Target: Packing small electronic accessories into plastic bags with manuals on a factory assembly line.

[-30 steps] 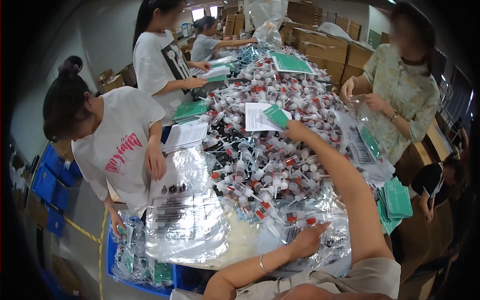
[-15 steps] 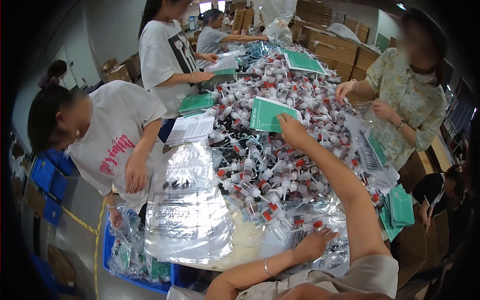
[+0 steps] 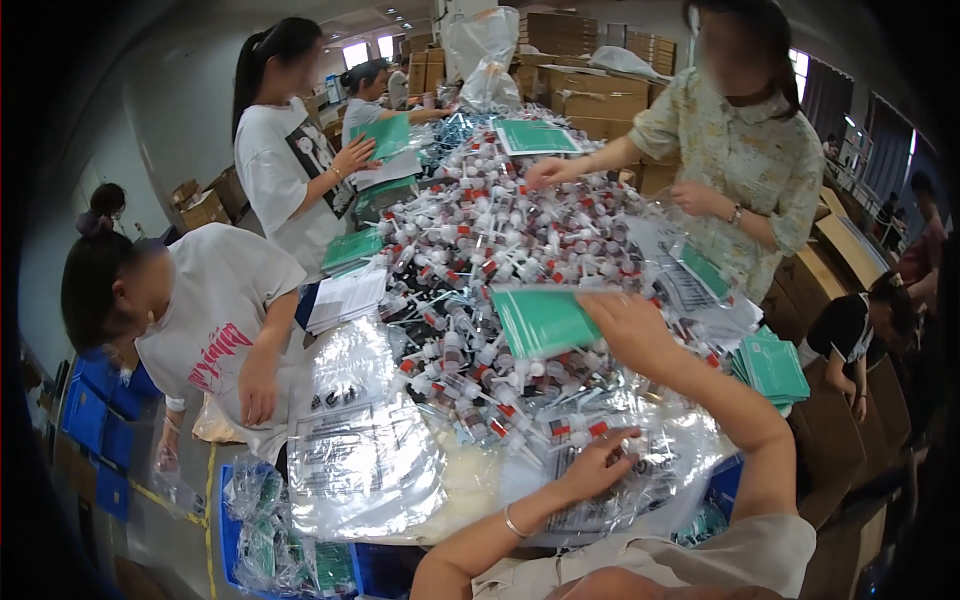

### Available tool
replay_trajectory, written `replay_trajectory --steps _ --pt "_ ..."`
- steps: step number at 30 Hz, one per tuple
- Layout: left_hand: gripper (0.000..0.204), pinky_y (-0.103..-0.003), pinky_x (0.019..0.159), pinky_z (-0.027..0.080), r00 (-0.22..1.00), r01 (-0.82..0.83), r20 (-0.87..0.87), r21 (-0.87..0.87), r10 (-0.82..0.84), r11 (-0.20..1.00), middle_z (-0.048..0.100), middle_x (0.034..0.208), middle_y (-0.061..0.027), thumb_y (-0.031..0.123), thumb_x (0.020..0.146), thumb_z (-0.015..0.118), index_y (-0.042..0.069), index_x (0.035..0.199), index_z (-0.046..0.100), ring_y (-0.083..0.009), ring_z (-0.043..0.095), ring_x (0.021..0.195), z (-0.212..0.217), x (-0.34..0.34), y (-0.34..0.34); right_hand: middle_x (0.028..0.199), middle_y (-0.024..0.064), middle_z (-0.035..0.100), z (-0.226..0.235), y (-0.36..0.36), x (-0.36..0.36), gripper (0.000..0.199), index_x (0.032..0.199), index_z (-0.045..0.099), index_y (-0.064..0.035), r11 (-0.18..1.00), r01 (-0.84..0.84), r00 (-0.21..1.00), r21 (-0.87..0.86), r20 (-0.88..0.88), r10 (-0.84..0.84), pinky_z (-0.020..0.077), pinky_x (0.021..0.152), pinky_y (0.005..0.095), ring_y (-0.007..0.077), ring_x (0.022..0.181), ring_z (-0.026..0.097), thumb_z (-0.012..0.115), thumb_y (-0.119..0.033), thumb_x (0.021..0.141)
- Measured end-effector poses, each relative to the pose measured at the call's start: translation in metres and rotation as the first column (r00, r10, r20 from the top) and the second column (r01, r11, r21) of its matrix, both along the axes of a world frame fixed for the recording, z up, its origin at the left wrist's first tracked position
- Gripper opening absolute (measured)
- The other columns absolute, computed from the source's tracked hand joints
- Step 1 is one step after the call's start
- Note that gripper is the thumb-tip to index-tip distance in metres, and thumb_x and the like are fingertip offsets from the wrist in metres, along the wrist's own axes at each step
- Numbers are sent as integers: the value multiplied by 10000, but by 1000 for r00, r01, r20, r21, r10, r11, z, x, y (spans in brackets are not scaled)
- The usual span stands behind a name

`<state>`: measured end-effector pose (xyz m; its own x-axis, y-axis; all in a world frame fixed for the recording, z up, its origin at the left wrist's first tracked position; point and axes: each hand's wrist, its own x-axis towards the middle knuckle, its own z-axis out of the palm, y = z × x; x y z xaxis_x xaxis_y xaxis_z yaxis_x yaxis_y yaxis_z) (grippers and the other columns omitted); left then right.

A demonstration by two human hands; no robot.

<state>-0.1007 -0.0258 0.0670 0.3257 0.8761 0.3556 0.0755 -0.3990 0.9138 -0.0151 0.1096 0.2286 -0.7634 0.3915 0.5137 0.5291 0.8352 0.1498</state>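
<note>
My right hand [image 3: 637, 332] holds a green booklet [image 3: 545, 325] by its right edge, above a heap of small clear bottles [image 3: 462, 352] with long white nozzles and red bands. The booklet is a little blurred. Near the table's front edge, my left hand [image 3: 598, 466] lies on clear printed plastic bags [image 3: 655, 450], its fingers apart, with a few bottles just beyond them. To the right of my right arm is a stack of green booklets [image 3: 772, 368].
Printed plastic bags [image 3: 365, 450] cover the table's left front. Beyond lie white sheets [image 3: 348, 297] and green booklets [image 3: 352, 248]. A blue bin [image 3: 228, 530] of packed bags stands below. Co-workers stand at both sides; one's hand [image 3: 553, 173] reaches over the heap.
My right hand has drawn the booklet nearer to me and tilted it. My left hand has shifted slightly left. The right co-worker's hand has reached onto the heap; a left co-worker has raised a green booklet.
</note>
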Motion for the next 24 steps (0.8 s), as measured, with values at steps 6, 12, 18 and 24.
replay_trajectory --steps 6,12,18,24 --pt "464 -289 867 407 941 33 328 -344 87 938 550 1110 -73 246 853 625 -6 1213 478 -146 509 992 -8 10 -14 1255 197 484 -73 -129 90 543 1233 449 29 965 245 947 -89 235 -219 406 897 420 333 1121 486 585 -113 727" --pt "347 -288 880 411 794 -29 503 -530 342 847 538 1130 -51 171 903 560 -12 1190 491 -144 512 1001 -5 19 -16 1334 209 386 -85 -151 138 632 1269 408 19 826 210 920 -523 -180 -347 323 1007 440 332 1247 369 686 -236 762" --pt "337 -277 858 424 723 99 600 -581 342 808 542 1118 -39 145 897 570 2 1192 493 -134 523 990 -5 30 -22 1157 131 568 -129 -125 180 507 1246 454 -25 75 -749 349 -659 -488 -800 458 903 368 236 1043 572 663 -192 815" --pt "349 -269 860 411 863 7 431 -533 264 846 544 1116 -45 175 887 591 -1 1178 511 -128 518 981 -4 43 -20 1149 91 580 -125 -119 185 486 1240 460 -37 -120 -755 502 -645 -450 -738 513 837 359 202 1015 598 661 -180 821"
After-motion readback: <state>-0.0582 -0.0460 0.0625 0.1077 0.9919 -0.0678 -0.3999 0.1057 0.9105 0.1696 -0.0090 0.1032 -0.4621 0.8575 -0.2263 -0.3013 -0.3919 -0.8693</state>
